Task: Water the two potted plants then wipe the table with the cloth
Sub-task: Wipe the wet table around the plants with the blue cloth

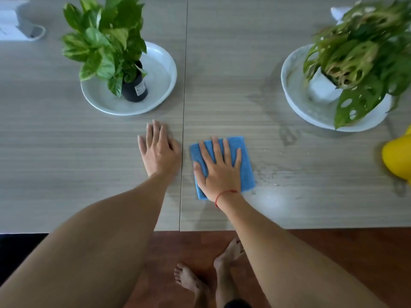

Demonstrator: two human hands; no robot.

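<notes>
Two hands lie flat on the grey table (89, 163): the left hand (159, 150) rests bare, fingers straight; the right hand (219, 165), fingers spread, presses the blue cloth (245, 165) just right of the seam (182, 130), beside water droplets (274, 184). Behind, the black pot (131, 90) bears a white label (140, 87), unreadable.

The table (66, 174) has a grey wood-grain top in two panels, with a thin seam (182, 130) running from the near edge to the far side. A shallow white dish (160, 70) sits on the left panel near the seam, and a second white dish (311, 112) sits well apart on the right panel. A folded blue cloth (245, 165) lies flat just right of the seam, with water drops (266, 174) and a wet smear beside it on the right. The left hand (159, 150) rests flat just left of the seam. A yellow object (398, 156) is cut off at the right edge, and a blurred white object (17, 23) lies at the far left.
</notes>
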